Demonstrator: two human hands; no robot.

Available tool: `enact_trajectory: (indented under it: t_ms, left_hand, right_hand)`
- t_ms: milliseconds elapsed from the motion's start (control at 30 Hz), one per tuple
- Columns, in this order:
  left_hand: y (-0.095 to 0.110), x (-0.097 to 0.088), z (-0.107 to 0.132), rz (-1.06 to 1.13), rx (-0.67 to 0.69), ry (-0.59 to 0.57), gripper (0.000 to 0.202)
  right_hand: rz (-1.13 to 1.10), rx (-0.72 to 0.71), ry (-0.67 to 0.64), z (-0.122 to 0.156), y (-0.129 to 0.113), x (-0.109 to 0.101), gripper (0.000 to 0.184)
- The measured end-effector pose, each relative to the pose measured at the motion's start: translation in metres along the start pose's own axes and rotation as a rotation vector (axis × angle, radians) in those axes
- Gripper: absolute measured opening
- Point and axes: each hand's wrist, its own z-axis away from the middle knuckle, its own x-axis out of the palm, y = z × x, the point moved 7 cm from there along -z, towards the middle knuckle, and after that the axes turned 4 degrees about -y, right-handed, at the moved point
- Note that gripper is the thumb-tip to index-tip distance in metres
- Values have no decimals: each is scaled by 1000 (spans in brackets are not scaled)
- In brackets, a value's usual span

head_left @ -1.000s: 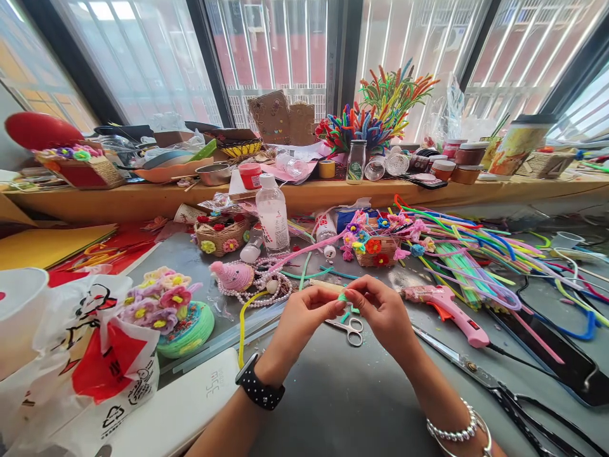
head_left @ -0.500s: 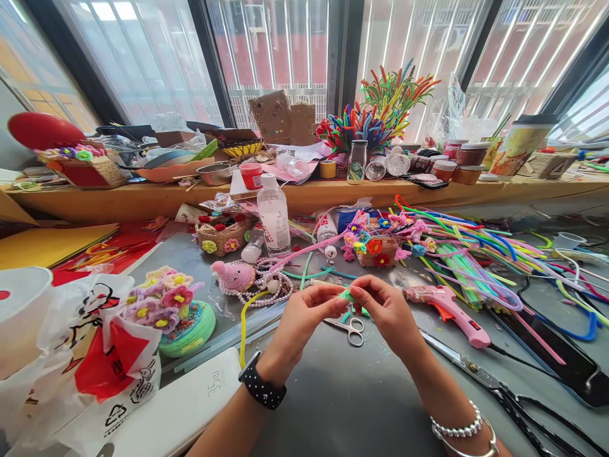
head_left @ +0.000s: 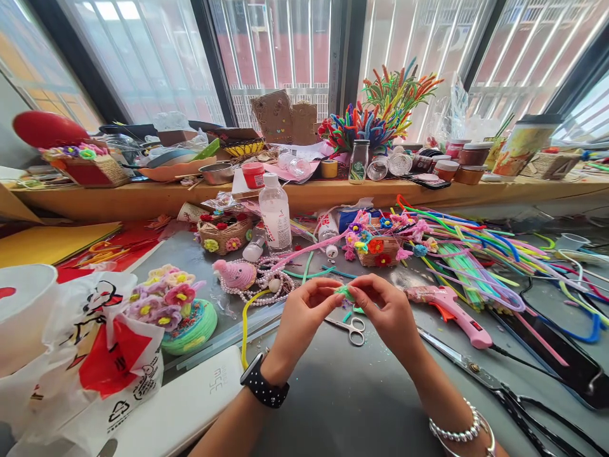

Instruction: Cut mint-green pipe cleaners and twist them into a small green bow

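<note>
both hands sit a little higher in the frame than a second ago, and the green chenille piece point(head_left: 346, 292) has gone up with them, now more tucked in between the fingertips.

it is a small fuzzy tuft, light mint green, bent into a tight knot; a short teal tail hangs below it. its exact shape is hidden by the fingers. it sits just right of the frame's centre, lifted off the grey table point(head_left: 352, 400).

the left hand point(head_left: 302, 314) pinches it from the left with thumb and forefinger, and the right hand point(head_left: 389, 311) pinches it from the right the same way. the two hands meet at the fingertips, both clamped on the tuft.

just below the hands, small silver scissors point(head_left: 351, 330) lie flat on the table. to the right lies a pink glue gun point(head_left: 447, 304), and lower right a long pair of black-handled scissors point(head_left: 476, 374). to the left a yellow chenille stem point(head_left: 243, 320) curves toward the left wrist, which wears a black dotted watch point(head_left: 264, 387). the right wrist wears a silver bead bracelet point(head_left: 459, 431).

above the hands stands a small woven basket point(head_left: 375, 252) of chenille flowers. left of it are a pearl string point(head_left: 259, 282), a pink knitted bird point(head_left: 235, 274) and a clear bottle point(head_left: 275, 216). loose chenille stems point(head_left: 476, 247) of many colours spread across the right of the frame.
</note>
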Motion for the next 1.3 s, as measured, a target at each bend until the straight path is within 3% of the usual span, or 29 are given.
enact_trajectory:
  t_ms: [233, 433, 633, 767, 1033, 1300]
  left_hand:
    - [2, -3, 0, -44, 2, 35, 20]
    - [-6, 0, 0, 81, -131, -31, 23]
    - [-15, -7, 1, 191, -188, 73, 21]
    - [-12, -6, 0, 140, -139, 70, 21]
    - [7, 0, 3, -91, 95, 51, 20]
    - [9, 0, 4, -193, 135, 53, 19]
  right_hand:
    - [-63, 33, -58, 0, 2, 3, 14]
    - [62, -29, 3, 0, -2, -1, 12]
    - [305, -264, 104, 5, -18, -1, 10]
    - [481, -366, 113, 7, -25, 4, 12]
    - [476, -366, 67, 7, -23, 7, 13]
    - [487, -359, 50, 6, -24, 6, 11]
